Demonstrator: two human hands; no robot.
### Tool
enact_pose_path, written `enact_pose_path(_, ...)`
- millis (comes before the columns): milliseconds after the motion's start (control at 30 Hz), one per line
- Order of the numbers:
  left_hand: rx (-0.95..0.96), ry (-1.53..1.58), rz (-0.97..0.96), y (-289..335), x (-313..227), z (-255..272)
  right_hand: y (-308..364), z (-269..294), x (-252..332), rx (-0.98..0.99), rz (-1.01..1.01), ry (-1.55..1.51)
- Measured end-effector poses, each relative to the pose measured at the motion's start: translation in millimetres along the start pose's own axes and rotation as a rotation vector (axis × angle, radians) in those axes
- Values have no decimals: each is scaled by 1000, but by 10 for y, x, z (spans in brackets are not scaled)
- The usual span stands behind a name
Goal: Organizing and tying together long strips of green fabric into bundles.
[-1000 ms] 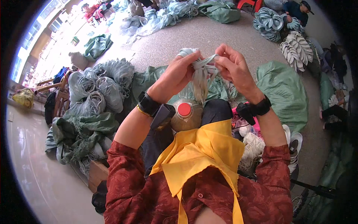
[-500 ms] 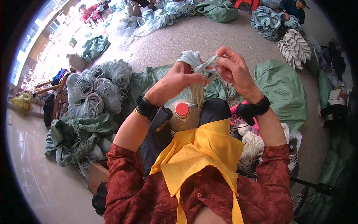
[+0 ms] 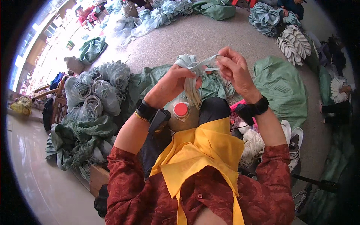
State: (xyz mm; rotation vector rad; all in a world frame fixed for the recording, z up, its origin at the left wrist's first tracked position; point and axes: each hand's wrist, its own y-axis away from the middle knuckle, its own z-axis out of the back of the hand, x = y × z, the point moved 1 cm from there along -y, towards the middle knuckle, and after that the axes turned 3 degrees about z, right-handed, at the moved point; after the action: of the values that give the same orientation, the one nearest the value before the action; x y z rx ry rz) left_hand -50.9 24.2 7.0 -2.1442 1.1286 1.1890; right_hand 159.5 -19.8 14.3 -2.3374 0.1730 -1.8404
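A bundle of pale grey-green fabric strips hangs from my left hand, whose fingers and thumb close around its upper part. One narrow strip runs from the bundle to my right hand, which pinches it between thumb and fingertips. A second short strip end juts out below it, towards the right fingers. Below the bundle stands a large jar with a red lid, near my knees. A yellow apron covers my lap.
Piled strip bundles lie at left above green sacking. A big green sack sits at right, with white shoes near it. White yarn lies by my right knee. Another person sits at the far right.
My hands are a little farther apart, and the strip between them is straighter and longer. The bundle has shifted slightly left. At the far right edge, another person's hand now reaches a white bundle.
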Motion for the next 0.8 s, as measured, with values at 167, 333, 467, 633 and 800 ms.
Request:
enact_pose_path(167,-26,0,20,3,-34,79,-3,-10,26,25,-9,94)
enact_pose_path(333,-50,85,44,-13,-29,83,47,-11,15,-87,-20,-39)
enact_pose_path(467,-45,38,39,-25,-28,77,66,74,3,-59,-2,-15)
enact_pose_path(633,-49,24,28,-40,-11,101,91,141,31,10,239,449)
enact_pose_path(800,-106,-31,58,-44,3,142,102,44,-9,-90,189,425)
